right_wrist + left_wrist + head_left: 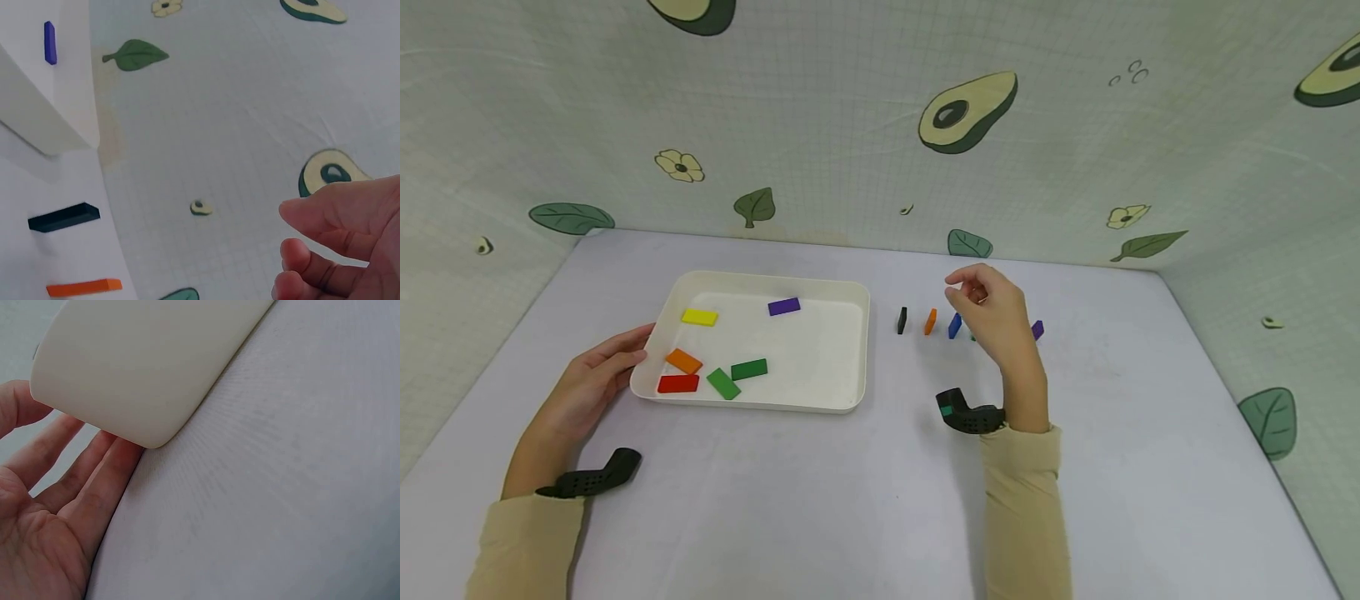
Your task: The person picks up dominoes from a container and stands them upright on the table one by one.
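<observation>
My left hand (585,385) touches the left end wall of a white tray (805,407) with fairly straight fingers (100,500). My right hand (996,314) is raised above a row of small upright domino blocks, thumb and forefinger apart and nothing between them. In the row stand a black block (902,321), an orange block (930,322), a blue block (955,326) and a purple block (1037,330). A green one (973,337) is mostly hidden by the right hand, which may cover others. The right wrist view also shows the black block (64,217) and orange block (84,287).
Inside the tray lie a yellow block (699,317), a purple block (784,307), an orange block (684,361), a red block (678,383) and two green blocks (749,369). A patterned cloth (850,125) rises behind the white table (820,500).
</observation>
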Demonstrator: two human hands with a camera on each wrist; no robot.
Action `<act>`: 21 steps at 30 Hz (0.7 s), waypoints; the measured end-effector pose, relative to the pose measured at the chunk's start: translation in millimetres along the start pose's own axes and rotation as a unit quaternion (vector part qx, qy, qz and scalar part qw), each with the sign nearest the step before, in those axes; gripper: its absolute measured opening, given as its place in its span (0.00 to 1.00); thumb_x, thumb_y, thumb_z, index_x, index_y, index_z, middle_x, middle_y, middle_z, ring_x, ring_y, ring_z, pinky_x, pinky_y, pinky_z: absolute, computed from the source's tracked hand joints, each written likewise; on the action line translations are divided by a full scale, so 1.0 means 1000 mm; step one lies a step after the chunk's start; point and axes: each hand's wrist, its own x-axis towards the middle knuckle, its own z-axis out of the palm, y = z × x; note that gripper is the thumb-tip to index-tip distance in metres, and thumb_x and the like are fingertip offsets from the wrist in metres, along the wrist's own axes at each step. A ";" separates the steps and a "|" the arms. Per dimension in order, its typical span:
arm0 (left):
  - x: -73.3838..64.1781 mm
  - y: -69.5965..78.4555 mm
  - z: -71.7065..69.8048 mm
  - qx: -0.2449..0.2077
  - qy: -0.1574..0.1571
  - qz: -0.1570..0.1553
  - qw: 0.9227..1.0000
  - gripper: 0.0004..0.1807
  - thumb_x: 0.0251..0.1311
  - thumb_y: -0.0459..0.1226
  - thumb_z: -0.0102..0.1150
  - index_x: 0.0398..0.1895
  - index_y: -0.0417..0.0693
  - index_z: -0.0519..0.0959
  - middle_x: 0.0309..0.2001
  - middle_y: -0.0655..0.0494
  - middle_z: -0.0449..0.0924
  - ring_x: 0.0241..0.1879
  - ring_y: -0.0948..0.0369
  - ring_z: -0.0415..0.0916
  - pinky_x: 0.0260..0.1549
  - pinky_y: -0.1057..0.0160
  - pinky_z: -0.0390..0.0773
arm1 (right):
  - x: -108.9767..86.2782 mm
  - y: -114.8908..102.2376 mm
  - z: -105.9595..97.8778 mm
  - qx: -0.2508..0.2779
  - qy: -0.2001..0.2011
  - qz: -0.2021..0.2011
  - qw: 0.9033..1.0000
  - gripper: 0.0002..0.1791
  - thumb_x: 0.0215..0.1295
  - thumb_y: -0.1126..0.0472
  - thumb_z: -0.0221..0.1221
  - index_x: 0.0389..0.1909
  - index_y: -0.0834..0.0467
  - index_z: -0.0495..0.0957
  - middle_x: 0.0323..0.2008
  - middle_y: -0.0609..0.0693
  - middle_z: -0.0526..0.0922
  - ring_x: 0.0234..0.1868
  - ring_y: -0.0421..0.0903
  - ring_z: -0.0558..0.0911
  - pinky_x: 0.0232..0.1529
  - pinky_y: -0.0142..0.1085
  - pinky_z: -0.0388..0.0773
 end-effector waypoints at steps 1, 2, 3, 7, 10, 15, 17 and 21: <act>0.000 0.000 0.000 0.001 0.002 -0.002 1.000 0.28 0.64 0.45 0.53 0.68 0.55 0.63 0.67 0.72 0.60 0.48 0.82 0.69 0.42 0.83 0.73 | 0.000 -0.002 0.003 0.005 -0.006 -0.007 1.000 0.10 0.64 0.62 0.55 0.44 0.60 0.77 0.30 0.51 0.70 0.33 0.45 0.69 0.29 0.30 0.67; 0.000 0.000 0.000 0.003 0.004 -0.003 1.000 0.29 0.64 0.45 0.53 0.68 0.55 0.63 0.67 0.72 0.60 0.48 0.82 0.69 0.42 0.83 0.73 | -0.001 -0.005 0.005 0.011 -0.012 -0.011 1.000 0.10 0.63 0.62 0.55 0.44 0.60 0.77 0.30 0.50 0.70 0.34 0.45 0.69 0.29 0.31 0.68; 0.000 0.000 0.000 0.004 0.005 -0.004 1.000 0.29 0.64 0.45 0.53 0.68 0.55 0.63 0.67 0.72 0.60 0.48 0.82 0.68 0.42 0.83 0.73 | -0.001 -0.007 0.008 0.014 -0.017 -0.017 1.000 0.09 0.63 0.63 0.56 0.43 0.59 0.78 0.31 0.50 0.70 0.34 0.45 0.70 0.30 0.31 0.68; 0.000 0.000 0.000 0.001 0.003 -0.003 1.000 0.29 0.65 0.45 0.52 0.68 0.54 0.63 0.67 0.72 0.59 0.48 0.83 0.68 0.42 0.83 0.73 | -0.003 -0.016 0.018 0.025 -0.038 -0.032 0.998 0.08 0.62 0.62 0.56 0.42 0.57 0.77 0.30 0.50 0.71 0.30 0.48 0.74 0.30 0.33 0.68; 0.000 0.000 0.000 0.001 0.003 -0.005 1.000 0.28 0.64 0.45 0.52 0.68 0.54 0.63 0.67 0.72 0.59 0.48 0.83 0.68 0.42 0.83 0.73 | -0.005 -0.022 0.025 0.022 -0.051 -0.044 0.998 0.08 0.63 0.62 0.56 0.42 0.57 0.77 0.30 0.50 0.71 0.28 0.49 0.74 0.28 0.34 0.68; -0.001 0.000 -0.001 0.006 0.009 -0.006 1.000 0.28 0.64 0.45 0.53 0.67 0.57 0.64 0.66 0.70 0.61 0.48 0.82 0.69 0.42 0.83 0.73 | -0.008 -0.031 0.038 0.009 -0.063 -0.069 0.996 0.08 0.63 0.62 0.56 0.41 0.59 0.78 0.30 0.51 0.71 0.32 0.46 0.70 0.29 0.34 0.68; -0.001 -0.001 -0.001 0.011 0.010 -0.005 1.000 0.28 0.64 0.45 0.53 0.67 0.57 0.64 0.65 0.69 0.63 0.48 0.82 0.69 0.42 0.83 0.73 | -0.009 -0.033 0.043 0.008 -0.072 -0.076 0.995 0.08 0.63 0.62 0.56 0.41 0.59 0.78 0.30 0.51 0.71 0.32 0.46 0.70 0.30 0.33 0.69; 0.000 -0.001 -0.001 0.016 0.010 -0.003 1.000 0.27 0.64 0.45 0.53 0.67 0.58 0.64 0.65 0.68 0.63 0.48 0.81 0.69 0.42 0.83 0.73 | -0.010 -0.038 0.055 0.004 -0.093 -0.088 0.992 0.08 0.63 0.62 0.56 0.42 0.58 0.78 0.31 0.50 0.71 0.33 0.45 0.71 0.32 0.32 0.70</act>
